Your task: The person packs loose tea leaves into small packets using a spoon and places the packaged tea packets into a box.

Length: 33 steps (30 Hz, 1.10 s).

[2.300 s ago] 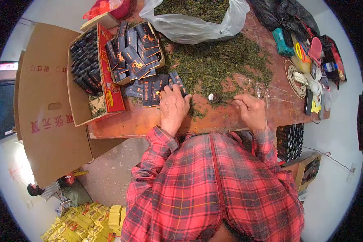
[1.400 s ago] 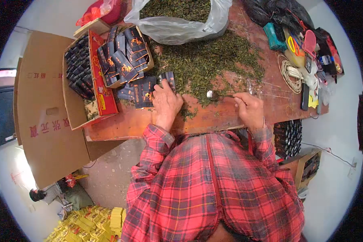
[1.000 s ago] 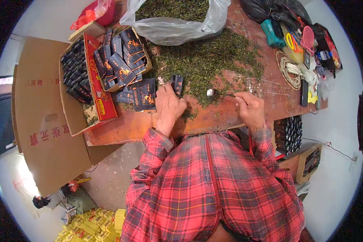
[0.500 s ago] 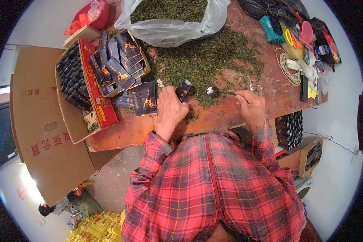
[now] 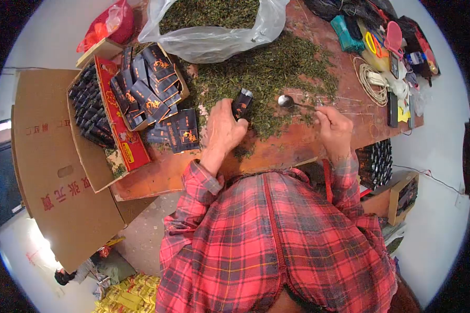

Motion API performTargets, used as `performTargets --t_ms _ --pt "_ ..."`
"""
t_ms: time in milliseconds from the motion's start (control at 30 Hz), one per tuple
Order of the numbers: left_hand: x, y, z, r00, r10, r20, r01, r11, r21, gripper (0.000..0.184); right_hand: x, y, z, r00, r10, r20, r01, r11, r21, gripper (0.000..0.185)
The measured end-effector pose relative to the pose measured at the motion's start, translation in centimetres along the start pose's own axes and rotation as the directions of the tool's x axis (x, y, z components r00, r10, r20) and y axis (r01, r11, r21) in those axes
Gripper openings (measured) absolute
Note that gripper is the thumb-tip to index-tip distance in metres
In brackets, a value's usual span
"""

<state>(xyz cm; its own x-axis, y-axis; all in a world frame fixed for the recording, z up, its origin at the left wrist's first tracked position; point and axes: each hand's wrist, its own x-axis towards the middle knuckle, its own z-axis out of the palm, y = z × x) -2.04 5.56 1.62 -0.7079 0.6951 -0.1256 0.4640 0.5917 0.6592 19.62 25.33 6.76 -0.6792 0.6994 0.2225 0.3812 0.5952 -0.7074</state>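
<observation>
My left hand [image 5: 225,128] is closed on a small black packet [image 5: 241,104], its top end pointing away from me. To the right, my right hand [image 5: 334,127] pinches the handle of a metal spoon [image 5: 286,101]. The spoon's bowl is over the near part of the loose dried leaves [image 5: 277,73] spread on the table. Flat black packets [image 5: 185,130] lie left of my left hand. Beyond them an open box holds a heap of black packets [image 5: 150,99].
A clear plastic bag [image 5: 214,44] of leaves stands at the back. At the left is a red-sided carton [image 5: 128,133] of dark packets. Coiled cord [image 5: 373,83], orange scissors [image 5: 378,46] and a teal item [image 5: 345,34] lie at the right. A person [image 5: 70,274] is in the lower left.
The small packet has come up in my left hand, apart from the flat packets, and now stands more upright. My right hand has lifted the spoon and shifted it slightly right and away from me.
</observation>
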Motion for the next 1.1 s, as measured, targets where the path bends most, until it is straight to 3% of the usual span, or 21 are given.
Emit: performTargets --t_ms 67,167,367,567,767,967,1100 --pt "0.9 0.2 0.3 0.999 0.024 -0.021 -0.024 1.000 0.007 0.046 0.4 0.8 -0.1 0.999 -0.046 -0.016 0.046 0.998 -0.035 0.011" --pt "2.2 0.5 0.6 1.000 0.014 -0.015 -0.014 1.000 0.023 0.043 1.1 0.0 -0.5 0.999 0.043 0.033 -0.042 0.999 -0.034 0.011" --pt "4.8 1.2 0.9 0.995 -0.084 0.059 0.087 0.995 -0.057 0.046 2.2 2.4 0.7 0.991 -0.130 -0.028 0.128 0.989 -0.070 0.013" --pt "5.9 2.5 2.2 0.988 -0.107 0.115 0.122 0.984 -0.129 0.051 3.1 3.5 3.4 0.997 -0.072 0.022 0.073 0.997 -0.025 0.013" --pt "5.6 3.4 3.3 0.996 -0.035 0.086 0.049 0.986 -0.161 0.052 2.8 3.3 5.2 0.994 0.099 0.053 -0.111 0.944 0.311 0.012" --pt "5.1 3.5 3.9 0.994 0.016 0.106 0.010 0.971 -0.239 0.053 2.2 3.3 5.5 0.986 0.157 0.047 -0.164 0.946 0.280 0.014" --pt "4.1 4.5 3.1 0.994 0.066 0.085 -0.040 0.962 -0.271 0.054 1.6 3.9 5.8 0.952 0.293 0.084 -0.298 0.840 0.453 0.016"
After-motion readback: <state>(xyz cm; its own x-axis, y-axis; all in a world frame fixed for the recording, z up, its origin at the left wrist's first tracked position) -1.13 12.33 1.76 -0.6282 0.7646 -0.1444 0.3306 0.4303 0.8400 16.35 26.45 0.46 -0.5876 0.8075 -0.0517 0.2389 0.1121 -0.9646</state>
